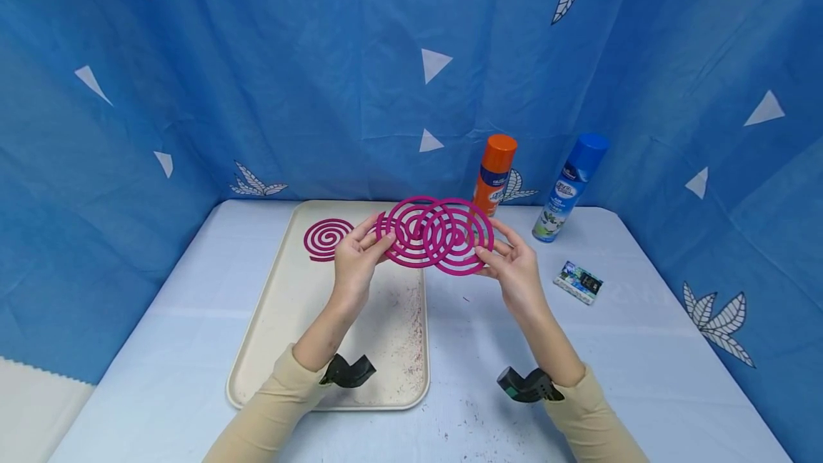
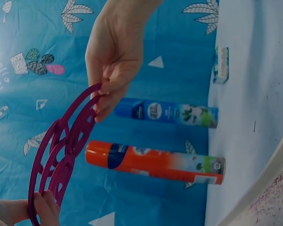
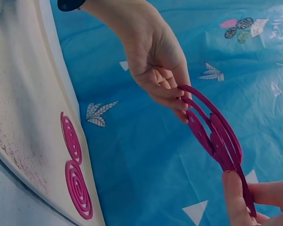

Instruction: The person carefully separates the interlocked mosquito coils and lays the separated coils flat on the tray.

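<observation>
Two overlapping magenta mosquito coils point(image 1: 440, 263) are held up above the table between both hands. My left hand point(image 1: 356, 263) pinches their left edge, thumb in front and fingers behind. Their right edge is pinched by my right hand point(image 1: 516, 266) in the same way. Seen from the side in the right wrist view, the held coils point(image 3: 219, 141) spread apart slightly between the hands. A flat coil point(image 1: 328, 239) lies on the beige tray point(image 1: 276, 349), left of my left hand. The right wrist view shows a second coil point(image 3: 79, 190) beside it.
An orange spray can point(image 1: 496, 170) stands behind the held coils, with a blue spray can point(image 1: 566, 195) to its right. A small printed box point(image 1: 579, 282) lies on the table at right. Reddish crumbs dot the tray. Blue curtains point(image 1: 308, 91) enclose the table.
</observation>
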A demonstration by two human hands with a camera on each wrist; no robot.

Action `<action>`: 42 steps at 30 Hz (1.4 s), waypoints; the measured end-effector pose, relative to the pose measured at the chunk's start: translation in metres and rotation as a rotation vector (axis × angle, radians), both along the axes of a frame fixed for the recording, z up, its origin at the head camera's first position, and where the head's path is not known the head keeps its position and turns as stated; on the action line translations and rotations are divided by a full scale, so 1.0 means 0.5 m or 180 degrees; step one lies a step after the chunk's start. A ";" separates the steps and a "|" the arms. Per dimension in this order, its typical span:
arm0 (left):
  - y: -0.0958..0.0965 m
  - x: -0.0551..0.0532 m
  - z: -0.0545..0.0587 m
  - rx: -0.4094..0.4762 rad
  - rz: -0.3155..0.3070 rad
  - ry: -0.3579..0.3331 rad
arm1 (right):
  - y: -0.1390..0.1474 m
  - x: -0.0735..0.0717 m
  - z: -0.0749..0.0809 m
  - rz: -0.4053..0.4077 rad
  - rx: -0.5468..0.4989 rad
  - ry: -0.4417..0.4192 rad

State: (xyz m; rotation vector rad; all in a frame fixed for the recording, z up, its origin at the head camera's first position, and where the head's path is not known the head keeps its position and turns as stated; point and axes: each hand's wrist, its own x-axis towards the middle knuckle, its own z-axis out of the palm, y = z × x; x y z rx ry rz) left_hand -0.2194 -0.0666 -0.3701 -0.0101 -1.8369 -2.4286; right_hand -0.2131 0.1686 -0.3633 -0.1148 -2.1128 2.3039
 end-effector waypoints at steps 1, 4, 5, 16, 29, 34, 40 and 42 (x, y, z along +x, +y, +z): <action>-0.002 -0.001 0.001 -0.0026 -0.0011 -0.0003 | 0.002 0.000 0.002 0.0020 0.0009 -0.0012; -0.010 -0.006 0.006 -0.0112 -0.0104 -0.0030 | 0.007 -0.001 0.009 0.0077 0.0037 -0.0023; -0.014 -0.007 0.008 -0.0137 -0.0132 -0.0035 | 0.009 -0.001 0.012 0.0103 0.0048 -0.0017; -0.065 -0.028 0.030 -0.0623 -0.0648 -0.0110 | 0.041 -0.001 0.035 0.0611 0.0283 -0.0020; -0.054 -0.027 0.022 -0.0374 -0.0170 -0.0172 | 0.038 -0.001 0.033 0.0509 0.0122 -0.0067; -0.040 -0.022 0.016 -0.0215 0.0241 -0.0070 | 0.013 0.002 0.023 0.0069 -0.0051 -0.0230; -0.037 -0.020 0.013 -0.0049 0.0548 0.0008 | -0.009 0.006 0.016 -0.0254 -0.0191 -0.0352; -0.042 -0.021 0.014 -0.0080 0.0505 -0.0026 | -0.007 0.007 0.017 -0.0201 -0.0167 -0.0351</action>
